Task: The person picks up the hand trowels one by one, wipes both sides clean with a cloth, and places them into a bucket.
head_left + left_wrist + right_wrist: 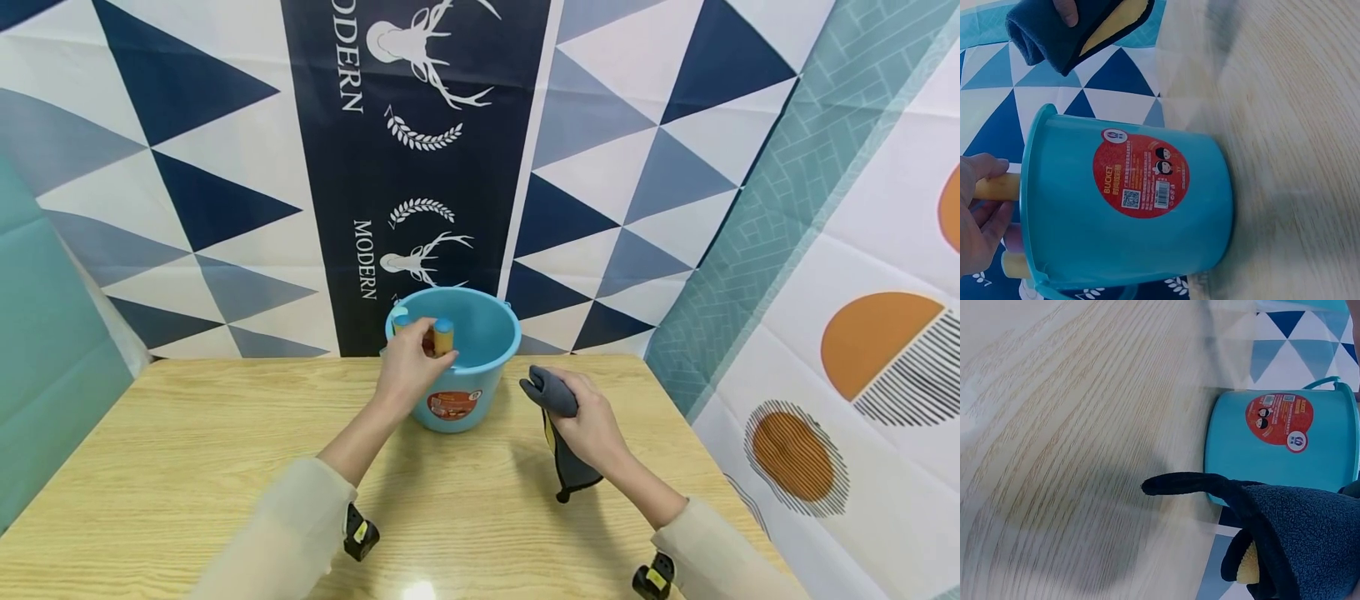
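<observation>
A light blue bucket (466, 392) with a red label stands upright at the back of the table. At its rim, my left hand (411, 358) holds a yellow cylinder with a blue end (443, 338) between thumb and fingers. A second similar cylinder (1016, 265) shows beside the fingers at the bucket's mouth; part of it is hidden. To the right of the bucket, my right hand (592, 421) grips a folded dark blue cloth (553, 392) with a yellow underside (1116, 28). The cloth's lower end hangs over the table.
The wooden table (225, 467) carries the bucket near its back edge. Behind it rises a patterned wall covering (420, 167) with triangles and deer heads. A white sheet with orange shapes (847, 375) hangs at the right, and a teal covering (52, 333) at the left.
</observation>
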A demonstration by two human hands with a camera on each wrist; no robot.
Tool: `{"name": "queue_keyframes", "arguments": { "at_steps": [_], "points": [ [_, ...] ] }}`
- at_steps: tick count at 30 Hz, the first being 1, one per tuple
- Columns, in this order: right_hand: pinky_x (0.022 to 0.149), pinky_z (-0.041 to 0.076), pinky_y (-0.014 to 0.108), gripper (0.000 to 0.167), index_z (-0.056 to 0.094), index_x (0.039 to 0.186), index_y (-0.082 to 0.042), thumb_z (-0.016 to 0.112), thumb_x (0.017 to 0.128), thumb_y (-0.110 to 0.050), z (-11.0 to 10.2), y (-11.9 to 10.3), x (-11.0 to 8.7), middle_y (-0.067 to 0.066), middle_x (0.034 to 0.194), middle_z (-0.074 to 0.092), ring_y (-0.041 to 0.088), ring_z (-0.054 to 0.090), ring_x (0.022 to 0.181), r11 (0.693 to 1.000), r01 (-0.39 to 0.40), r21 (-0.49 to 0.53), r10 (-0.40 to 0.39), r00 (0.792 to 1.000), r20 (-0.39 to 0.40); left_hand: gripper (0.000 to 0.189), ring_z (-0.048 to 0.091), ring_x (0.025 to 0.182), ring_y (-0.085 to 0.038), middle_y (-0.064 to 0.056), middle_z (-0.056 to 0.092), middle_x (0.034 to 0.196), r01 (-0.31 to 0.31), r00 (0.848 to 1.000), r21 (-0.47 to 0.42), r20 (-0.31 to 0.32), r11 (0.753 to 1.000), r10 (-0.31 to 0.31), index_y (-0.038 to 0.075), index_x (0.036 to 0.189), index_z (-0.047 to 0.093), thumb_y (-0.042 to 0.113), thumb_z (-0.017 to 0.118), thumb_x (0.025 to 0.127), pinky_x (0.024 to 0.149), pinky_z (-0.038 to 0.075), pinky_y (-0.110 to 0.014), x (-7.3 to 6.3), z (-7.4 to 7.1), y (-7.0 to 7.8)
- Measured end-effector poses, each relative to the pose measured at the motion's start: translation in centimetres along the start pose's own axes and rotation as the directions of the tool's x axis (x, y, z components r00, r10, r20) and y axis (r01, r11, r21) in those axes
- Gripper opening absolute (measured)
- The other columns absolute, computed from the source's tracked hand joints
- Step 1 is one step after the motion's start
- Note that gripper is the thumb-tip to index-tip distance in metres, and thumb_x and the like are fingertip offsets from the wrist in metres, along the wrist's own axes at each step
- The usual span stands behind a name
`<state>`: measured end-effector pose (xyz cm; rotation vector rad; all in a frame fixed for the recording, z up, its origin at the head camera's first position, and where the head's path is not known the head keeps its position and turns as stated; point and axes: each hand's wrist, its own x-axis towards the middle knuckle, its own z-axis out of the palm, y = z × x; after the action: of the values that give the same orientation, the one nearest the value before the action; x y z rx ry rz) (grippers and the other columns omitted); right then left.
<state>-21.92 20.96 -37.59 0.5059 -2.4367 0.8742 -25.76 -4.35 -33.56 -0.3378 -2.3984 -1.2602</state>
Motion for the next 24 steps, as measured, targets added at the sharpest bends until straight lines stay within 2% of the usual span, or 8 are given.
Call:
{"name": "queue_keyframes", "arguments": {
  "at_steps": [16,24],
  "points": [
    [0.088,0.048,0.053,0.048,0.058,0.124,-0.012,0.066,0.079,0.002,0.6,1.4,-0.1,0.015,0.118,0.059,0.035,0.057,0.109,0.996,0.01,-0.092,-0.002,0.996,0.086,0.031,0.062,0.084,-0.022,-0.01,0.067,0.093,0.001,1.0,-0.023,-0.024,1.0,-0.002,0.003,0.108,0.063,0.014,0.073,0.08,0.075,0.054,-0.034,-0.4,0.9,0.1],
    [0.087,0.049,0.052,0.051,0.058,0.126,-0.016,0.067,0.078,0.003,0.9,1.7,-0.1,0.013,0.118,0.06,0.035,0.058,0.108,0.979,0.089,-0.181,-0.07,0.992,0.109,0.033,0.063,0.088,-0.021,-0.008,0.068,0.096,0.005,0.999,-0.02,-0.034,1.0,-0.005,0.004,0.109,0.063,0.015,0.074,0.08,0.078,0.054,-0.034,-0.6,1.1,-0.1]
  ]
}}
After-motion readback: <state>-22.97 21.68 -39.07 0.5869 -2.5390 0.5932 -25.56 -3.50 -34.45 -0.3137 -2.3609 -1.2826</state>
